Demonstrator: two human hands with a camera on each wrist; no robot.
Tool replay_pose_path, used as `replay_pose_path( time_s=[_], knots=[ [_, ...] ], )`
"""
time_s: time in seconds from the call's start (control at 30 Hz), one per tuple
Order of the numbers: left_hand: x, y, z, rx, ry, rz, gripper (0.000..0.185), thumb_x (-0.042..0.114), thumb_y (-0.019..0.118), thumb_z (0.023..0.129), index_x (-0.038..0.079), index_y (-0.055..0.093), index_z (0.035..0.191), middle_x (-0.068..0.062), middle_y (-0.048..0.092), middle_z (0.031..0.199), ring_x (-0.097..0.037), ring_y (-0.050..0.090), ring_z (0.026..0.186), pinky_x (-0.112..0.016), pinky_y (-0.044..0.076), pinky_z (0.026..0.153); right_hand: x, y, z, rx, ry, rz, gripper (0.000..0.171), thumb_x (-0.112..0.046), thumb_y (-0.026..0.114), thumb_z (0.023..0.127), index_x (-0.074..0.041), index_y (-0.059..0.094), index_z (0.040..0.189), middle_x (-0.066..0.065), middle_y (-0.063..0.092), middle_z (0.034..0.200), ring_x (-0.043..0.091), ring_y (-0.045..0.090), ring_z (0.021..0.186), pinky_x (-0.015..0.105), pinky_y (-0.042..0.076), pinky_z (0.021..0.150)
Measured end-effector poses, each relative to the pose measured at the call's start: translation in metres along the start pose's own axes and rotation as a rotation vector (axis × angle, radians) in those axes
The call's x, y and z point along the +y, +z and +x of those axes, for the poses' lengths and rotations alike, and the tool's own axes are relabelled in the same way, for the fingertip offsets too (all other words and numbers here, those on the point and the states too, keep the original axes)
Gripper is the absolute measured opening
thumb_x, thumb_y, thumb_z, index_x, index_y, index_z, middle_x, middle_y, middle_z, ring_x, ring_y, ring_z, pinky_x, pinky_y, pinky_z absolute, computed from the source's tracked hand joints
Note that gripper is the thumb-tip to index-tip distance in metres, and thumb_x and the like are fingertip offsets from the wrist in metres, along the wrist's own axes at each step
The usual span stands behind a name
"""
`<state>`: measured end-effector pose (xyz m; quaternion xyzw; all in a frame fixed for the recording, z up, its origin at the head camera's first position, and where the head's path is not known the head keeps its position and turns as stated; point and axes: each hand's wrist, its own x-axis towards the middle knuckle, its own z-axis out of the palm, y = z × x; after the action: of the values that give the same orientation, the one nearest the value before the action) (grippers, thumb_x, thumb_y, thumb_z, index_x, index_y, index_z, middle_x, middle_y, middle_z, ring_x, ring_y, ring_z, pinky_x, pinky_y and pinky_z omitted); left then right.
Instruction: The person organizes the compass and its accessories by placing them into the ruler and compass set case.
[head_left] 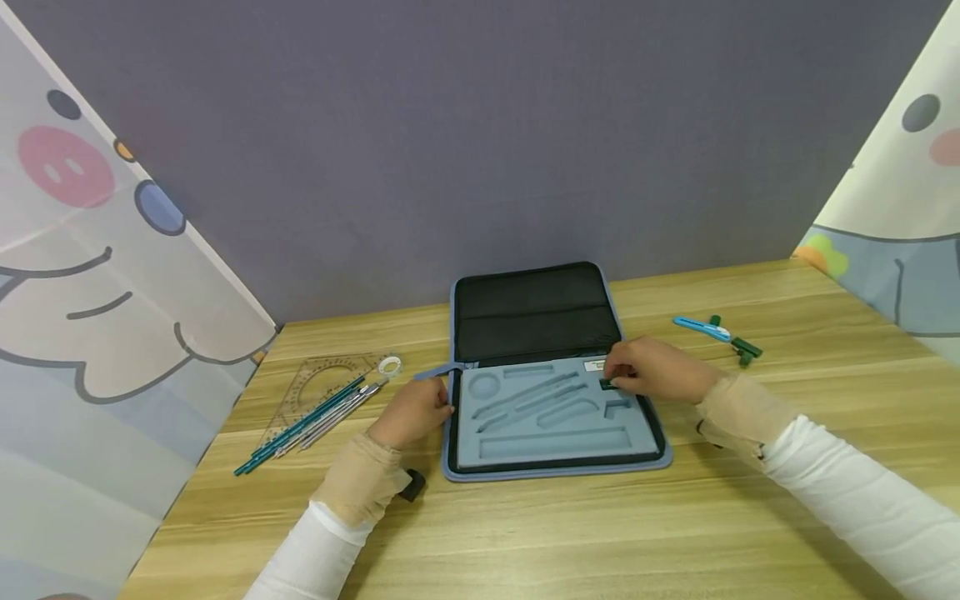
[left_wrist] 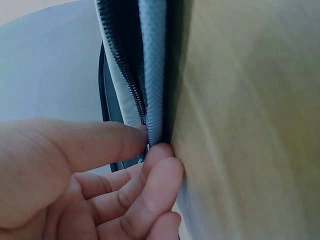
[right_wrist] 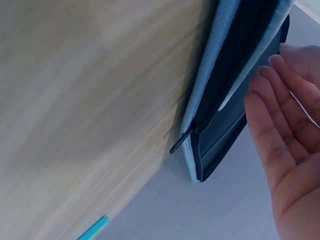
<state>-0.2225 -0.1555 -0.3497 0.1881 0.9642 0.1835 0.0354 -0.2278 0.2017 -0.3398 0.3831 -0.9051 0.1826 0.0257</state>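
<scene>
**Green piece going into the open case**

Far left of the tabletop: clear protractor (head_left: pixel 327 385) with a roll of tape (head_left: pixel 389 365) at its corner; a bundle of pens (head_left: pixel 311 423) lies slantwise across it, well apart from the work.

Left hand (head_left: pixel 411 414) at the case's left edge. Left wrist view shows thumb and fingers pressed against the zip edge, steadying it; fingers curled, not clearly pinching.

Case (head_left: pixel 551 371) mid-table, lid laid back flat, foam tray (head_left: pixel 555 446) with cut slots showing, all slots seemingly bare.

Right hand (head_left: pixel 654 369) over the tray's right side, fingertips pinching a small green piece (head_left: pixel 608 384) just above the foam, near a white label (head_left: pixel 595 365). Right wrist view shows only spread fingers beside the case edge; the pinch itself is hidden there.

Judgement: placing step in hand. Next calls for matching the piece to its slot and pressing it home.

Right rear of table: blue cutter (head_left: pixel 702 327) and green bits (head_left: pixel 745 349), apart from the case. Nothing blocks the tray.
</scene>
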Motion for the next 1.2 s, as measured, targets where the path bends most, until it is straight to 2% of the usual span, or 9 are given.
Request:
replay_pose_path(
  time_s=[0.23, 0.37, 0.53, 0.8, 1.0, 1.2],
  knots=[
    [0.001, -0.001, -0.001, 0.000, 0.001, -0.008, 0.011, 0.007, 0.067, 0.085, 0.001, 0.059, 0.080, -0.002, 0.052, 0.063, -0.014, 0.045, 0.055, -0.027, 0.038, 0.054, 0.006, -0.010, -0.007, 0.033, 0.060, -0.006, 0.007, -0.002, 0.066, 0.085, -0.007, 0.069, 0.089, -0.001, 0.065, 0.085, 0.006, 0.057, 0.073, 0.026, 0.049, 0.062],
    [0.000, -0.002, -0.001, -0.002, 0.002, -0.009, 0.011, 0.007, 0.067, 0.085, 0.001, 0.059, 0.080, -0.002, 0.053, 0.064, -0.014, 0.046, 0.056, -0.027, 0.039, 0.055, 0.011, -0.017, -0.013, 0.044, 0.131, -0.012, 0.009, -0.001, 0.064, 0.086, -0.004, 0.069, 0.092, 0.002, 0.066, 0.087, 0.007, 0.057, 0.072, 0.027, 0.049, 0.062],
    [-0.001, -0.002, -0.001, 0.003, 0.010, -0.001, 0.010, 0.006, 0.067, 0.085, 0.000, 0.060, 0.081, -0.004, 0.055, 0.067, -0.014, 0.047, 0.058, -0.028, 0.041, 0.057, 0.017, -0.024, -0.019, 0.057, 0.252, -0.031, 0.008, 0.001, 0.062, 0.085, -0.002, 0.069, 0.090, 0.001, 0.066, 0.082, 0.009, 0.057, 0.070, 0.032, 0.049, 0.064],
    [0.000, -0.002, -0.001, 0.002, 0.012, 0.001, 0.009, 0.005, 0.067, 0.085, 0.000, 0.061, 0.080, -0.004, 0.056, 0.068, -0.015, 0.048, 0.059, -0.029, 0.042, 0.058, 0.038, -0.031, -0.033, 0.102, 0.340, -0.073, 0.005, 0.002, 0.064, 0.082, 0.007, 0.065, 0.082, 0.007, 0.065, 0.074, 0.021, 0.061, 0.068, 0.039, 0.050, 0.063],
    [0.001, -0.002, -0.001, 0.006, 0.010, 0.000, 0.009, 0.006, 0.067, 0.085, 0.000, 0.060, 0.080, -0.004, 0.056, 0.067, -0.015, 0.048, 0.059, -0.029, 0.042, 0.058, 0.050, -0.037, -0.046, 0.128, 0.415, -0.101, 0.006, 0.004, 0.060, 0.082, 0.007, 0.064, 0.078, 0.010, 0.063, 0.070, 0.022, 0.057, 0.063, 0.039, 0.048, 0.059],
    [0.000, -0.002, -0.001, 0.001, 0.008, -0.001, 0.010, 0.006, 0.067, 0.085, 0.001, 0.061, 0.079, -0.003, 0.055, 0.066, -0.014, 0.048, 0.058, -0.028, 0.041, 0.057, 0.059, -0.043, -0.058, 0.126, 0.503, -0.105, 0.009, 0.002, 0.059, 0.080, 0.004, 0.061, 0.071, 0.006, 0.057, 0.064, 0.018, 0.049, 0.057, 0.033, 0.040, 0.052]
  ],
)
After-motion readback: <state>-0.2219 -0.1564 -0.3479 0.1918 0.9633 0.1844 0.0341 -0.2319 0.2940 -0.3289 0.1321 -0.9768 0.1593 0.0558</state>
